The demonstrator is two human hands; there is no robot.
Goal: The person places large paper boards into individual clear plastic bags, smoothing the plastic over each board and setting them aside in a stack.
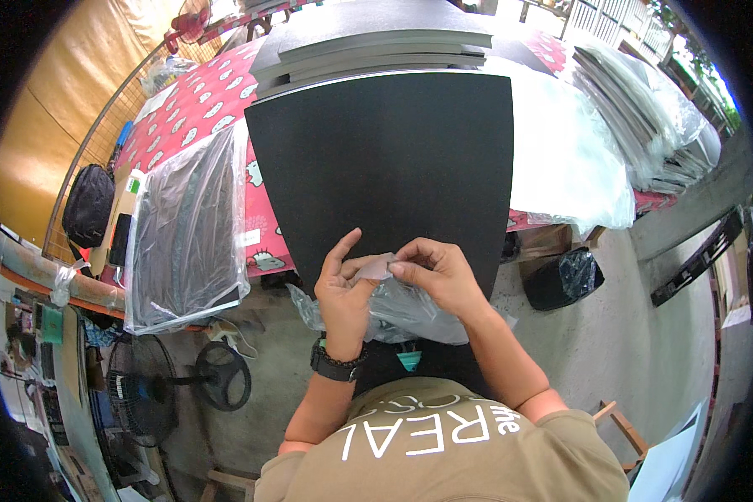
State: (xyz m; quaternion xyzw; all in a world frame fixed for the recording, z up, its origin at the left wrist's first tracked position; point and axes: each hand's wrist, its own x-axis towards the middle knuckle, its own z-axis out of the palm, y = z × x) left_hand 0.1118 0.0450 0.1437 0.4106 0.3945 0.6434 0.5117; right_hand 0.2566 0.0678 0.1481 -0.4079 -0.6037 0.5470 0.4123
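A crumpled clear plastic bag [414,311] hangs in front of me at the near edge of a large black board [385,159]. My left hand [343,301] holds a greyish, translucent piece of this plastic between thumb and fingers, with its index finger raised. Thumb and fingertips of my right hand [443,280] pinch the same piece at its upper right corner. Both hands are close together over the near end of the board. Whether the pinched piece is the bag's mouth or a separate flap, I cannot tell.
More boards [385,38] are stacked behind the black one on a pink patterned tablecloth [188,113]. A plastic-wrapped dark panel [188,226] lies left, white plastic sheeting [565,151] right, beside a pile of wrapped panels [644,117]. A black fan [142,389] stands lower left; a black bin [560,280] sits right.
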